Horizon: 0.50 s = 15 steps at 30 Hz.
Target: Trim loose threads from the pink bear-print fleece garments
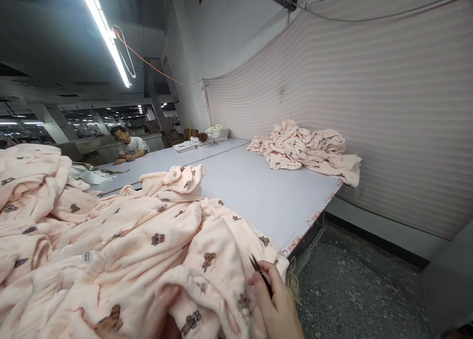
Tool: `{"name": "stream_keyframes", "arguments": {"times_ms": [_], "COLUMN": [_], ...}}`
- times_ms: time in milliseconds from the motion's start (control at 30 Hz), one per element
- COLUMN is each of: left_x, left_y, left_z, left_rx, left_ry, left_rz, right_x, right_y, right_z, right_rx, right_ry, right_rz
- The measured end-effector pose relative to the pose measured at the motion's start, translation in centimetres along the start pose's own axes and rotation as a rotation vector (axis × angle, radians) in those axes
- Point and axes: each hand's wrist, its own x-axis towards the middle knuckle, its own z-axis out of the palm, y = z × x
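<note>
My right hand [275, 299] is closed around a pair of small dark thread snips [266, 284], whose pointed blades stick up and to the left past my fingertips. It is at the near right corner of the table, against a pale pink plush garment [218, 240] printed with little brown bears. My left hand [168, 302] is mostly hidden among the folds at the bottom of the view; its fingers cannot be made out. The plush cloth is bunched up over the near and left part of the table.
Another heap of the same plush cloth [295, 144] lies on the far right of the grey table [240, 176]. Stacks of folded white cloth [217, 133] stand at the back. A person [131, 147] leans on the far left edge. A striped cloth sheet [369, 97] hangs along the wall.
</note>
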Motion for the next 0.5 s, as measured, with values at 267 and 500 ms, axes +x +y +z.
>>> {"name": "stream_keyframes", "arguments": {"times_ms": [267, 500], "left_x": [1.6, 1.6], "left_y": [-0.9, -1.9], "left_z": [2.8, 3.1], "left_rx": [0.140, 0.188], "left_ry": [0.265, 0.263], "left_rz": [0.121, 0.140], "right_x": [-3.0, -3.8], "right_y": [1.2, 2.7], "right_z": [2.4, -0.3], "right_rx": [0.342, -0.131], "right_ry": [-0.181, -0.345], "right_rz": [0.090, -0.226]}}
